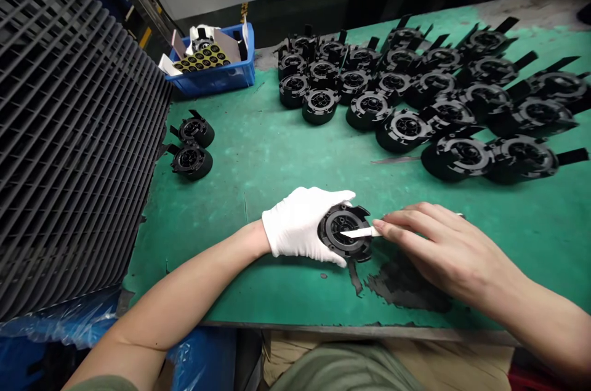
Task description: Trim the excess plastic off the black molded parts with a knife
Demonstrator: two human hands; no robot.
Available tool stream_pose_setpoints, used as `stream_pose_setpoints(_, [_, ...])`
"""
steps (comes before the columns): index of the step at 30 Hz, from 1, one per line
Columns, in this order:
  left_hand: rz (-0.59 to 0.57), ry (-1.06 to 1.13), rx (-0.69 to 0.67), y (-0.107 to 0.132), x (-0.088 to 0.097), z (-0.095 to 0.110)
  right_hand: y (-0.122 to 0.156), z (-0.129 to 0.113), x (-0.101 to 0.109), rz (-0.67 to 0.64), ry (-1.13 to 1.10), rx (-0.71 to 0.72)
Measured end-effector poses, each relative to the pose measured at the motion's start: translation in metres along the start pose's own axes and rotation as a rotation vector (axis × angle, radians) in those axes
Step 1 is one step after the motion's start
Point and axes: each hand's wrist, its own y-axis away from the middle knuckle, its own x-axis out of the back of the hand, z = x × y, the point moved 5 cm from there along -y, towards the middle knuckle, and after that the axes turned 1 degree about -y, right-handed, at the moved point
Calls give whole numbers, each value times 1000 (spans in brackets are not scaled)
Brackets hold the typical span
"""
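My left hand (302,225), in a white glove, grips a round black plastic housing (331,232) from its left side, thumb and fingers around its rim. The housing's ringed face is turned up towards me, and a dark tab sticks out at its upper right. My bare right hand (438,243) pinches a small knife with a white handle and a pale pointed blade (356,233). The blade lies over the middle of the housing; whether its tip touches the plastic I cannot tell.
Many similar black housings (401,126) stand in rows at the back right of the green table (258,169). Two more (191,160) sit at the left. A blue bin (221,78) holds parts and a yellow-black sticker sheet. Stacked grey grid trays (78,120) rise along the left edge.
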Motion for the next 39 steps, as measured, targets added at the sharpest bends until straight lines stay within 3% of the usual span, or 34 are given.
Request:
stream_pose_setpoints(9, [13, 35, -35, 0, 1, 0, 3, -20, 9, 1, 57, -67])
stream_pose_setpoints(13, [9, 40, -21, 0, -1, -2, -7, -21, 17, 50, 137, -6])
stream_pose_setpoints(17, [23, 42, -16, 0, -4, -4, -11, -21, 27, 105, 71, 27])
stream_pose_setpoints(21, [41, 12, -13, 1, -4, -4, 0, -24, 23, 67, -21, -8])
stream_pose_setpoints(27, [40, 1, -28, 1, -5, -6, 6, -21, 10, 17, 16, -13])
stream_pose_setpoints(34, [40, 32, -39, 1, -5, -6, -21, -16, 22, -2, 136, 118])
stream_pose_setpoints(39, [52, 29, -43, 1, -6, -6, -14, -19, 27, 38, 90, 86])
